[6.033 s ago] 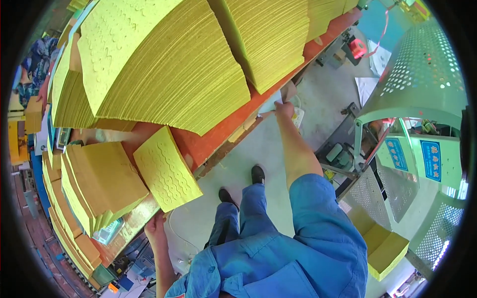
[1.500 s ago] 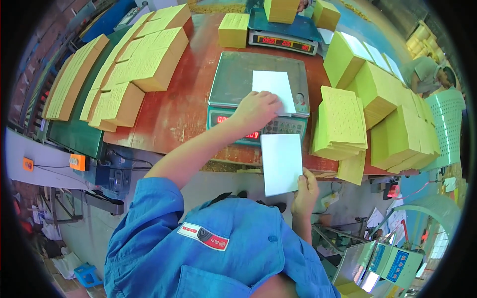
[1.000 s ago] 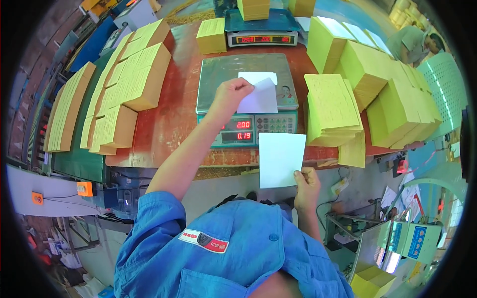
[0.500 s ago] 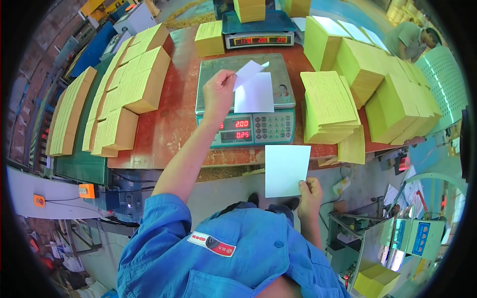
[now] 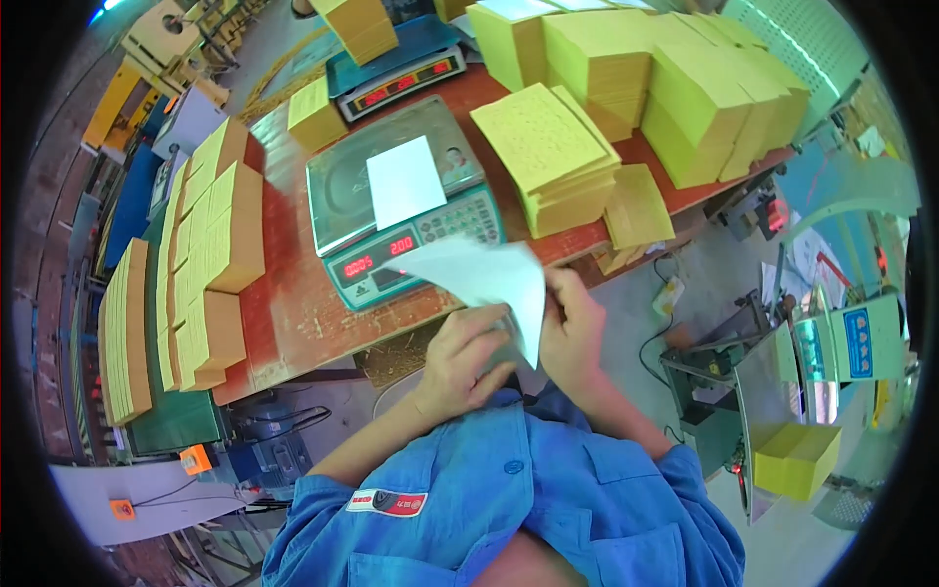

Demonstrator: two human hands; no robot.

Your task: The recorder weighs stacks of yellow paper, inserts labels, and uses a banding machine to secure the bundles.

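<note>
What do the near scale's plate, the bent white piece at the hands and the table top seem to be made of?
Scale plate: probably metal, grey with a dull sheen. Bent white piece: likely paper, smooth, thin and curving. Table top: perhaps painted wood, red and scuffed; core unclear.

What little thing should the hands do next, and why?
Maybe straighten the bent paper: it curves in the right hand, and the left hand is close enough to help. The white sheet on the scale already lies flat, so that one seems fine.
</note>
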